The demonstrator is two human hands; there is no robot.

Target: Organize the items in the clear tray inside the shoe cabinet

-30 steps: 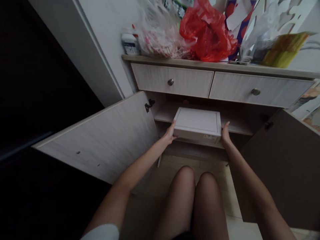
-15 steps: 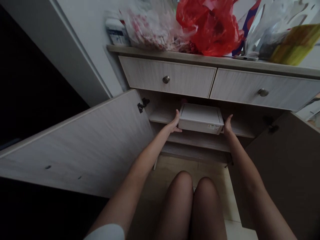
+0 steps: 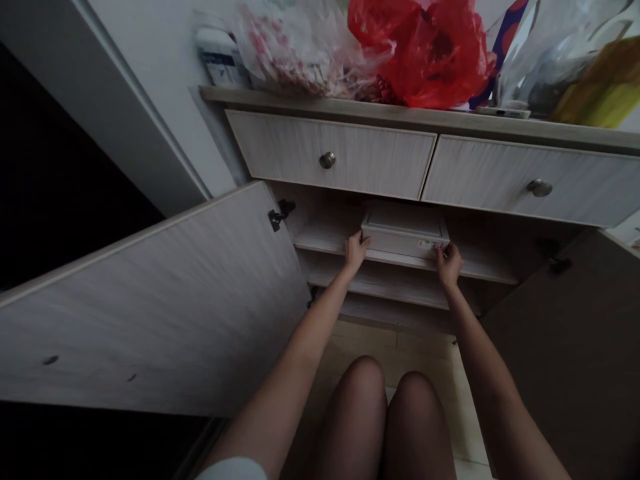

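A flat white box (image 3: 404, 228) lies on the upper shelf (image 3: 325, 239) inside the open cabinet, mostly under the drawers. My left hand (image 3: 356, 249) rests at the box's front left corner, fingers curled against its face. At the front right corner my right hand (image 3: 449, 261) presses its fingertips on the box's front by a small label. Neither hand wraps round the box.
Both cabinet doors stand open: the left door (image 3: 165, 300) swings out wide, the right door (image 3: 565, 347) is dark. Two drawers (image 3: 327, 159) sit above, shut. Red and clear plastic bags (image 3: 420, 47) crowd the top. My knees are below, over the tiled floor.
The box has gone from held out in front of the cabinet to deep on the upper shelf. My hands shifted from its sides to its front face.
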